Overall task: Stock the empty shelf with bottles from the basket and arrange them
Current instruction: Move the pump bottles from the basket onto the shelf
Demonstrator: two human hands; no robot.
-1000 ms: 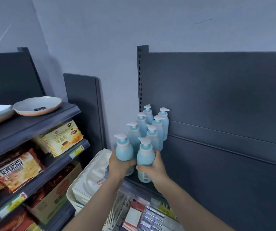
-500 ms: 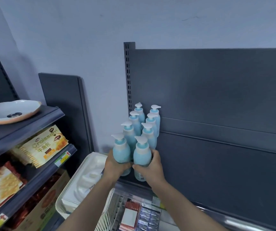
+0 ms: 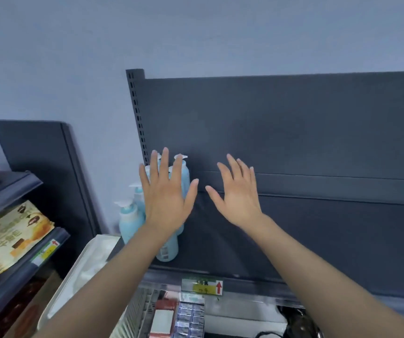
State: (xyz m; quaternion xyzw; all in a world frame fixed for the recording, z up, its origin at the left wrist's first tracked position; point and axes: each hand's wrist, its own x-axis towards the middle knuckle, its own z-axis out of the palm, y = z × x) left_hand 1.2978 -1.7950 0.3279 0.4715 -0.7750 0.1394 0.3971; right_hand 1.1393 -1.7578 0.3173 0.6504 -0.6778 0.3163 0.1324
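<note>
Pump bottles [image 3: 129, 220] stand packed at the 9 o'clock end of the shelf [image 3: 317, 252]; both hands are spread and hold nothing.
At 7 o'clock the white plastic basket [image 3: 69, 281] sits below the shelf, its contents too blurred to tell, so stocking may be nearly finished. The bottles are smooth pale-blue cylinders with white pump heads, upright in close rows on matte dark metal. The left hand [image 3: 165, 201] hovers before them, fingers straight and wide; the right hand [image 3: 238, 201] likewise. Toward 3 o'clock the shelf carries no bottles.
</note>
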